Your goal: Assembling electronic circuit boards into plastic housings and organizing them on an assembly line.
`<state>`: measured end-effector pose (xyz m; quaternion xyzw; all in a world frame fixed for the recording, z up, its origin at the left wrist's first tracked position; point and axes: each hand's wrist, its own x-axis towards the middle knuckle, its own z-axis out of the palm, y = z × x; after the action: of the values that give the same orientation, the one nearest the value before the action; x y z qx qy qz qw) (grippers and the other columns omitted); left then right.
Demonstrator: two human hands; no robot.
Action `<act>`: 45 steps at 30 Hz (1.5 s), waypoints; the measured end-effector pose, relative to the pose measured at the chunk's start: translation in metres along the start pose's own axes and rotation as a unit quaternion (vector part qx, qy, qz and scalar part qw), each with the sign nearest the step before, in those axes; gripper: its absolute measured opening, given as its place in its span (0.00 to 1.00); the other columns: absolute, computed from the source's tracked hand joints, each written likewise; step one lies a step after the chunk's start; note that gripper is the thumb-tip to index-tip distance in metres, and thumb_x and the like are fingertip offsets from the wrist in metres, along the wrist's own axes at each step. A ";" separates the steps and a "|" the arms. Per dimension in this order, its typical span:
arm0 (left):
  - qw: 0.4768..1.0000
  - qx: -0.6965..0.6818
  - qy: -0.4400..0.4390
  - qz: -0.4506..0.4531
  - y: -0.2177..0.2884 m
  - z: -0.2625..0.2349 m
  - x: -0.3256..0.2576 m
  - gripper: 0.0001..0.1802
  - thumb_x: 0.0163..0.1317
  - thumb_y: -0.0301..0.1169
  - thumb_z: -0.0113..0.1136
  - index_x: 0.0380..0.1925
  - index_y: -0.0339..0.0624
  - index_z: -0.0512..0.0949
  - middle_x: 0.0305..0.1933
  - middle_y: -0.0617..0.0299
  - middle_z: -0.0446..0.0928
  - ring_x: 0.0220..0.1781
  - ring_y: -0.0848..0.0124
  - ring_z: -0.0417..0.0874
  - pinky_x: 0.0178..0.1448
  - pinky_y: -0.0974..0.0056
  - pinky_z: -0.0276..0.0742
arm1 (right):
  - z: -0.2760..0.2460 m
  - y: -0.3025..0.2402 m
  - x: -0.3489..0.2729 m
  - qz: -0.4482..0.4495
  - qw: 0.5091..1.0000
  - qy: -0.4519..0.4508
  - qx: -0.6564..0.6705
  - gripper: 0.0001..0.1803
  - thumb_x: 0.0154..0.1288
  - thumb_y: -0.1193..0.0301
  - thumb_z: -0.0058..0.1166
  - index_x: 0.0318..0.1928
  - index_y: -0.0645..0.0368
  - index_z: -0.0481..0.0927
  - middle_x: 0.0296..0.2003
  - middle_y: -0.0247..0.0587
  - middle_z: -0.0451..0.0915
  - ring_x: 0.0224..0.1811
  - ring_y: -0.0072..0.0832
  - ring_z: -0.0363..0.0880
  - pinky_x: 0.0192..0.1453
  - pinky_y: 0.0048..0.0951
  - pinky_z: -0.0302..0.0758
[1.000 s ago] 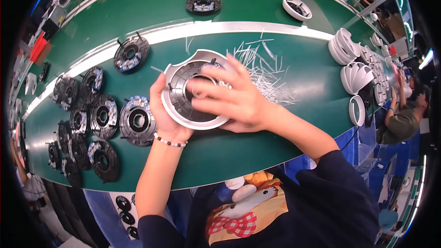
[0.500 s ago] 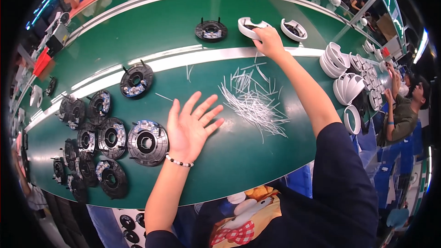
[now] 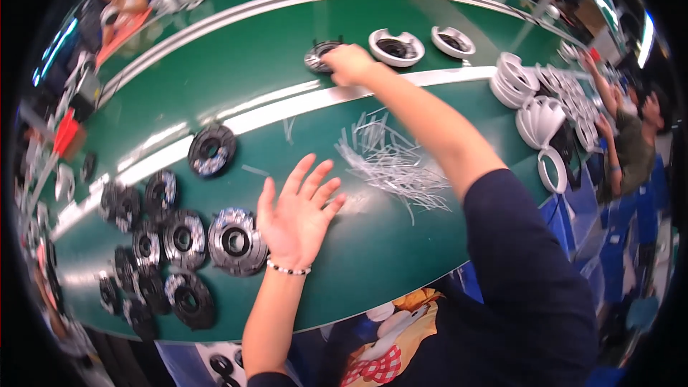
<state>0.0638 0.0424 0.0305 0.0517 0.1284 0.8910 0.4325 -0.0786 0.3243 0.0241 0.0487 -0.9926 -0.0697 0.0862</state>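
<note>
Up on the far green strip, my right hand has its fingers closed over the right side of a black round part that has short upright posts. The fingertips are partly hidden and slightly blurred. My left hand is palm up above the near surface, fingers spread, holding nothing. Just left of it lies a black disc with a circuit board, partly covered by the hand. To the right of my right hand sits a white ring-shaped housing with a black part inside, and beyond it a second white housing.
Thin white strips lie in a loose heap mid-surface. Several black discs are grouped at the left. White rings are stacked at the right. A metal rail divides the green surfaces. Another person works at the far right.
My right hand has let go of the white housing and moved left onto the black round part. The left hand stays open; the whole view has shifted slightly.
</note>
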 end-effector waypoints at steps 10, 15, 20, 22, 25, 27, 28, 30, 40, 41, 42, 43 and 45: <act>0.992 -0.092 0.081 0.035 -0.006 0.002 0.002 0.47 0.48 0.56 0.54 0.59 0.35 0.50 0.63 0.49 0.51 0.64 0.57 0.54 0.64 0.48 0.48 | -0.064 -0.075 -0.079 -0.320 0.863 0.271 0.283 0.11 0.35 0.74 0.54 0.25 0.55 0.72 0.19 0.40 0.73 0.26 0.42 0.72 0.27 0.39 0.69; 0.995 0.084 -0.045 0.031 0.003 0.004 0.001 0.49 0.50 0.60 0.45 0.62 0.37 0.44 0.67 0.47 0.40 0.68 0.55 0.43 0.68 0.52 0.37 | -0.093 -0.126 -0.164 -0.472 0.796 0.232 0.300 0.10 0.35 0.74 0.53 0.22 0.60 0.68 0.26 0.37 0.72 0.34 0.35 0.71 0.31 0.37 0.67; 0.989 0.073 -0.103 -0.074 -0.021 0.002 -0.001 0.45 0.54 0.55 0.43 0.62 0.38 0.40 0.67 0.47 0.38 0.68 0.57 0.41 0.68 0.54 0.37 | -0.080 -0.116 -0.216 -0.349 0.816 0.289 0.360 0.13 0.40 0.76 0.52 0.31 0.63 0.74 0.34 0.39 0.75 0.40 0.39 0.71 0.33 0.36 0.68; 0.984 0.080 -0.104 -0.120 -0.033 0.003 0.000 0.44 0.55 0.54 0.41 0.62 0.37 0.40 0.67 0.47 0.40 0.68 0.57 0.42 0.68 0.54 0.37 | -0.080 -0.113 -0.238 -0.293 0.839 0.274 0.368 0.13 0.39 0.75 0.51 0.32 0.63 0.75 0.33 0.37 0.75 0.38 0.35 0.70 0.33 0.34 0.68; 0.975 0.136 -0.034 -0.175 -0.037 -0.003 0.003 0.34 0.60 0.43 0.36 0.62 0.36 0.45 0.65 0.46 0.46 0.67 0.58 0.48 0.68 0.57 0.42 | -0.075 -0.124 -0.246 -0.255 0.863 0.270 0.343 0.11 0.35 0.69 0.57 0.24 0.57 0.73 0.26 0.31 0.73 0.35 0.33 0.69 0.32 0.33 0.68; 0.982 0.076 -0.007 -0.173 -0.032 -0.010 -0.001 0.31 0.59 0.37 0.35 0.61 0.34 0.47 0.64 0.47 0.50 0.65 0.58 0.53 0.67 0.57 0.47 | -0.077 -0.124 -0.246 -0.258 0.872 0.322 0.264 0.11 0.34 0.68 0.57 0.22 0.57 0.72 0.26 0.31 0.72 0.35 0.33 0.69 0.33 0.34 0.68; 0.984 0.053 0.011 -0.167 -0.028 -0.014 -0.003 0.30 0.59 0.36 0.35 0.61 0.34 0.47 0.64 0.47 0.51 0.64 0.57 0.55 0.66 0.56 0.49 | -0.092 -0.108 -0.251 -0.269 0.866 0.319 0.275 0.14 0.40 0.69 0.54 0.31 0.61 0.76 0.36 0.39 0.75 0.40 0.36 0.70 0.37 0.34 0.70; 0.989 0.016 0.078 -0.125 -0.024 -0.009 -0.004 0.33 0.56 0.34 0.39 0.61 0.35 0.45 0.64 0.45 0.48 0.64 0.55 0.56 0.65 0.54 0.52 | -0.112 -0.071 -0.274 -0.152 0.878 0.389 0.235 0.12 0.43 0.72 0.54 0.32 0.61 0.76 0.37 0.40 0.76 0.41 0.38 0.72 0.40 0.35 0.71; 0.984 0.050 0.142 -0.099 -0.018 -0.012 -0.002 0.24 0.57 0.30 0.40 0.54 0.31 0.59 0.55 0.50 0.66 0.56 0.61 0.68 0.63 0.57 0.59 | -0.046 0.076 -0.469 0.467 0.862 0.086 -0.179 0.10 0.43 0.67 0.58 0.26 0.60 0.76 0.27 0.43 0.76 0.35 0.39 0.73 0.47 0.41 0.64; 0.982 0.053 0.159 -0.085 -0.015 -0.018 -0.004 0.23 0.57 0.30 0.40 0.53 0.31 0.61 0.53 0.50 0.67 0.55 0.61 0.68 0.62 0.57 0.61 | -0.049 0.073 -0.465 0.458 0.867 0.104 -0.164 0.09 0.44 0.67 0.58 0.25 0.59 0.76 0.25 0.42 0.76 0.34 0.39 0.73 0.46 0.41 0.64; 0.980 0.056 0.173 -0.075 -0.014 -0.022 -0.003 0.22 0.58 0.30 0.40 0.51 0.30 0.63 0.52 0.50 0.68 0.54 0.62 0.69 0.61 0.57 0.62 | -0.056 0.066 -0.453 0.448 0.879 0.101 -0.126 0.10 0.44 0.67 0.58 0.23 0.60 0.76 0.23 0.44 0.76 0.28 0.40 0.74 0.39 0.39 0.67; 0.982 0.055 0.166 -0.065 -0.014 -0.021 -0.003 0.20 0.58 0.30 0.39 0.48 0.28 0.65 0.51 0.50 0.69 0.53 0.61 0.70 0.60 0.57 0.64 | -0.059 0.056 -0.435 0.436 0.889 0.120 -0.074 0.12 0.45 0.65 0.58 0.21 0.62 0.75 0.20 0.46 0.75 0.24 0.43 0.74 0.32 0.39 0.68; 0.982 0.060 0.166 -0.060 -0.011 -0.021 -0.005 0.20 0.58 0.30 0.39 0.48 0.28 0.65 0.51 0.50 0.69 0.53 0.61 0.70 0.60 0.57 0.64 | -0.059 0.031 -0.399 0.378 0.913 0.154 -0.012 0.15 0.45 0.62 0.59 0.19 0.62 0.74 0.17 0.48 0.73 0.21 0.43 0.73 0.27 0.37 0.68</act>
<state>0.0706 0.0414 0.0073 -0.0789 0.2545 0.8501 0.4543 0.3204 0.3906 0.0204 -0.3212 -0.9103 -0.0355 0.2587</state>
